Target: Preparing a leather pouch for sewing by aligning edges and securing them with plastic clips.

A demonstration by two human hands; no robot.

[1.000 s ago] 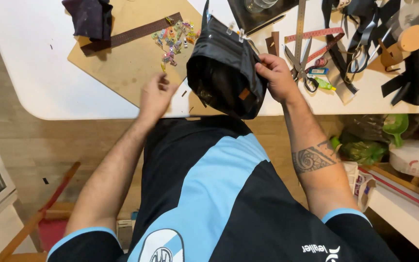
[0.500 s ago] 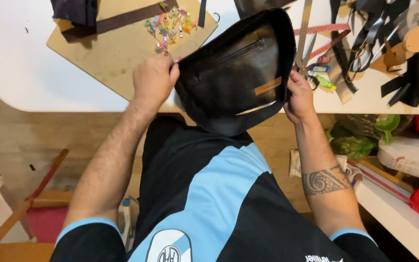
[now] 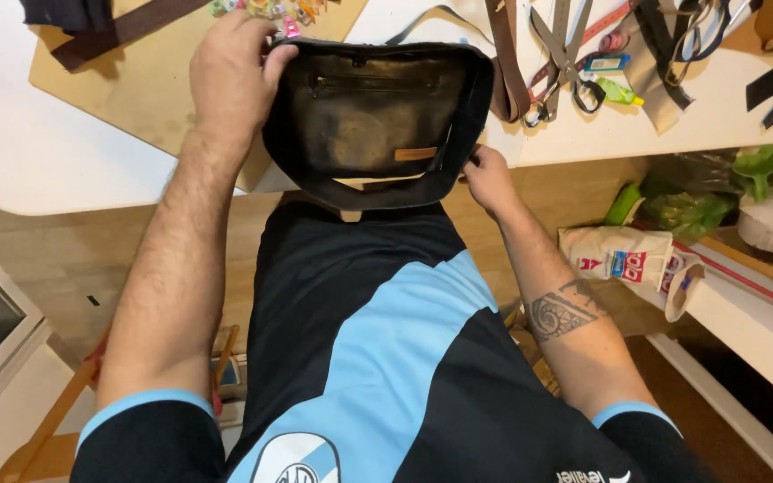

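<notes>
Black leather bag (image 3: 378, 116) sits at the near edge of the white desk (image 3: 20, 152), its mouth held open toward you so the inner zip pocket and a small tan label show. Starting at the left, your left hand (image 3: 230, 76) grips the bag's left rim, fingers curled over the edge and closed on it, just beside the brown board (image 3: 136, 85) lying on the desk. A cluster of coloured clips (image 3: 266, 9) lies on that board, by the far edge of the view. Your right hand (image 3: 489, 179) pinches the bag's right lower rim at the desk's near edge. Further right, a brown strap (image 3: 503, 63), scissors (image 3: 561, 58) and other tools lie on the desk, apart from the bag.
</notes>
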